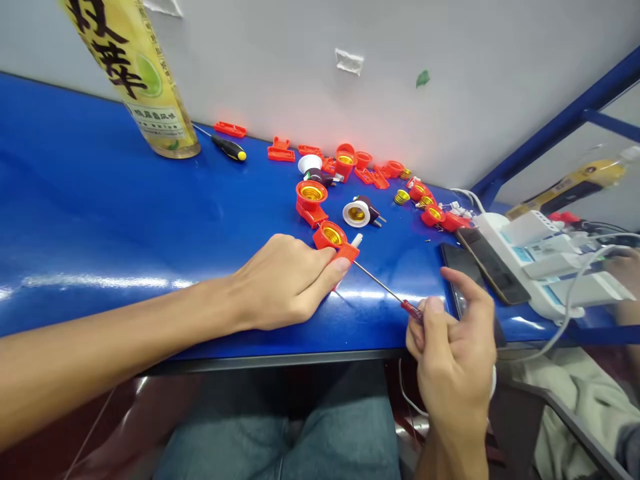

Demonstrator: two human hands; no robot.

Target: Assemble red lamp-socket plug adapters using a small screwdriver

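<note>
My left hand [293, 280] is closed around a red lamp socket [331, 235] with a brass-coloured threaded inside, just above the blue table. A whitish piece [357, 241] sticks out from the far side of it. In my right hand [453, 340] is a thin screwdriver [385, 288] with a dark red handle; its index finger is raised off it. The shaft points at the socket's near side, and my fingers hide whether the tip touches. Another red lamp socket [311, 195] stands just beyond, beside a white-rimmed socket with plug pins [357, 213].
Red plastic parts [281, 149] and several sockets lie along the wall. A black-and-yellow screwdriver [229, 147] rests by a tall drink bottle [160, 100]. At right are phones [493, 265], a white power strip [537, 267] with chargers and cables, and part of another person's hand [625, 270].
</note>
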